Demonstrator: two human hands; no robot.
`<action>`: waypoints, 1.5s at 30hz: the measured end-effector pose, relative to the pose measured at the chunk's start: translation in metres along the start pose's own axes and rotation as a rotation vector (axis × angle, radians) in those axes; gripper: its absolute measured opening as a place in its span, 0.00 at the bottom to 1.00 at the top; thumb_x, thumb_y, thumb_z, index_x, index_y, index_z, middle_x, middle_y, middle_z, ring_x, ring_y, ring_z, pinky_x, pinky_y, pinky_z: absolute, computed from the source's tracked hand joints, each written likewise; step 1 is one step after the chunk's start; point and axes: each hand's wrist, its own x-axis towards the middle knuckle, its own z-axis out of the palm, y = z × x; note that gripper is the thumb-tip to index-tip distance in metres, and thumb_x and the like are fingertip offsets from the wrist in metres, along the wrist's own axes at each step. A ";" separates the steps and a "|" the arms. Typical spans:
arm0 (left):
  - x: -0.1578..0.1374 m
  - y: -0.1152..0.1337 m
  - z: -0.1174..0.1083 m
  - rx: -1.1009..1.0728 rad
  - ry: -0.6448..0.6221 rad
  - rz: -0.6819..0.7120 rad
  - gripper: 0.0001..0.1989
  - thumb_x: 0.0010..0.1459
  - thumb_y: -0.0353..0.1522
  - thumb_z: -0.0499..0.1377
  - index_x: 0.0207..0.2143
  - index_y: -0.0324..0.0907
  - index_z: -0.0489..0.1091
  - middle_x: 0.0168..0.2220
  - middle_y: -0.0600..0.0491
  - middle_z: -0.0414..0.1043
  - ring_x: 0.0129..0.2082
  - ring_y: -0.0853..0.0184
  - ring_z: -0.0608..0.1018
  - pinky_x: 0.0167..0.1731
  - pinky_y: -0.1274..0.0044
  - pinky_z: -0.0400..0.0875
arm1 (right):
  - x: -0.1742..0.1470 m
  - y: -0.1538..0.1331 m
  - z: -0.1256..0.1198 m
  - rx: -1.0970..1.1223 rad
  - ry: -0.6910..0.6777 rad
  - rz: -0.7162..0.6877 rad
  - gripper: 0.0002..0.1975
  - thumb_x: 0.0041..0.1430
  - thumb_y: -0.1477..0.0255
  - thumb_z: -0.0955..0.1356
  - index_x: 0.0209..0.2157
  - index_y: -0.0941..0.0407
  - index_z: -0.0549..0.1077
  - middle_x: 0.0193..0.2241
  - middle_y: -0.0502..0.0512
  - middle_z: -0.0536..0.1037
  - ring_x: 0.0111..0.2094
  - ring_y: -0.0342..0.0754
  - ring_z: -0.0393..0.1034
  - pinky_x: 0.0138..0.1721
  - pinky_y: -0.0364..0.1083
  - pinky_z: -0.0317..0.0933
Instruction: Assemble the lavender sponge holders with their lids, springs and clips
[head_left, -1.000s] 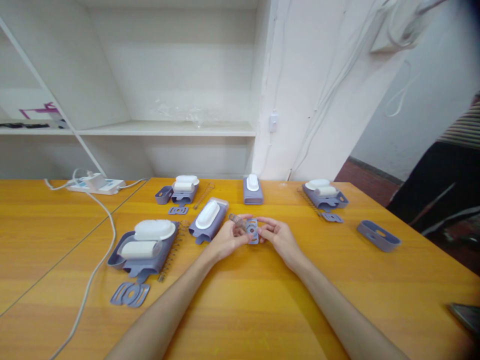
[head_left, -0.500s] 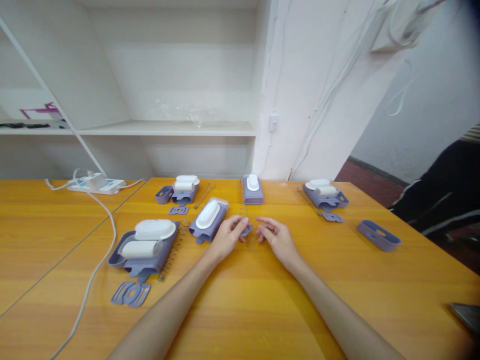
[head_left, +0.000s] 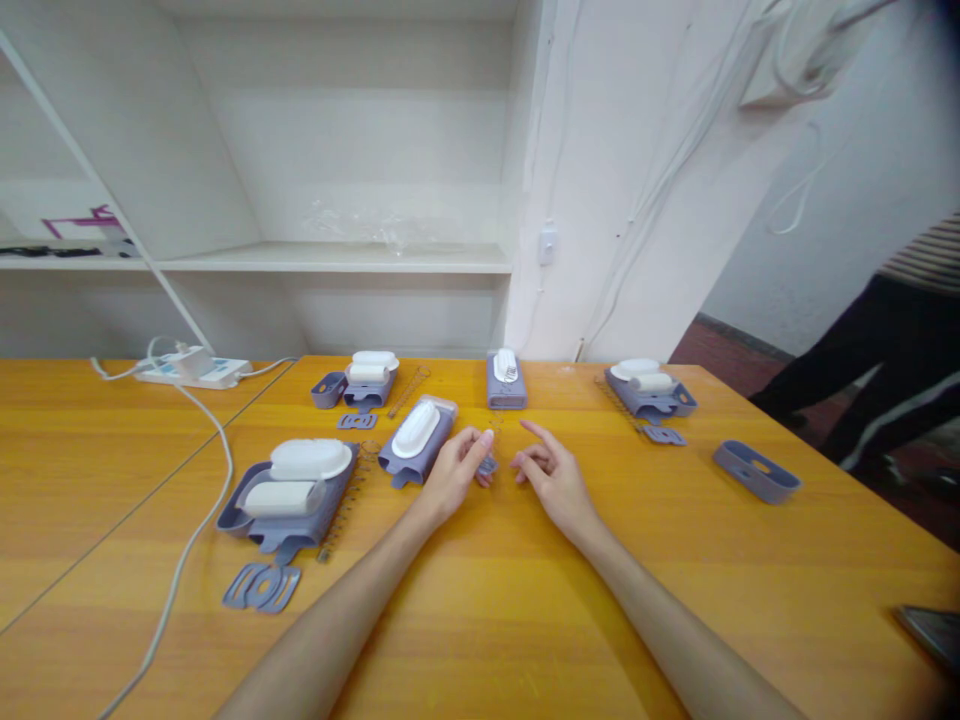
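Note:
My left hand [head_left: 455, 468] is closed, thumb against fingers, on a small grey-purple plate [head_left: 487, 465] mostly hidden by the fingers. A thin wire coil [head_left: 510, 372] shows above it, in front of the upright grey-purple case with a white oval lid [head_left: 506, 395]; whether my hand holds this coil is unclear. My right hand [head_left: 555, 478] hovers just to the right, forefinger stretched out, other fingers loosely bent, nothing visible in it. Beside my left hand lies another grey-purple case [head_left: 409, 465] carrying a white oval piece [head_left: 417, 428].
Similar sets with white rolls stand at the left front [head_left: 300, 535], back left [head_left: 367, 395] and back right [head_left: 645, 400]. A grey-purple oval ring [head_left: 757, 472] lies right. A power strip [head_left: 193, 370] trails a white cable [head_left: 199, 540]. A person's legs [head_left: 862, 350] show beyond the table.
The wire coil has shifted right, from beside the upright case to in front of it. My right forefinger has straightened upward. The person at the right has moved.

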 end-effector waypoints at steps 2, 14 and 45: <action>0.000 0.000 0.000 -0.011 0.013 0.004 0.21 0.55 0.50 0.52 0.31 0.40 0.62 0.23 0.56 0.67 0.20 0.72 0.72 0.22 0.80 0.66 | -0.001 0.000 0.000 0.003 0.002 -0.006 0.28 0.53 0.69 0.65 0.56 0.58 0.59 0.25 0.47 0.73 0.24 0.42 0.67 0.29 0.43 0.63; 0.000 -0.004 0.000 -0.038 0.038 0.005 0.19 0.55 0.48 0.53 0.36 0.42 0.58 0.26 0.57 0.69 0.20 0.72 0.73 0.21 0.80 0.67 | -0.002 -0.002 0.000 -0.010 0.000 -0.010 0.27 0.55 0.69 0.64 0.56 0.58 0.58 0.26 0.48 0.73 0.24 0.42 0.67 0.30 0.43 0.62; -0.006 -0.005 -0.001 0.162 -0.082 0.155 0.22 0.61 0.47 0.44 0.34 0.38 0.65 0.24 0.55 0.64 0.22 0.72 0.68 0.23 0.79 0.61 | -0.008 0.003 -0.003 -0.444 0.219 -0.348 0.19 0.61 0.70 0.61 0.54 0.51 0.64 0.41 0.55 0.76 0.33 0.45 0.74 0.38 0.46 0.68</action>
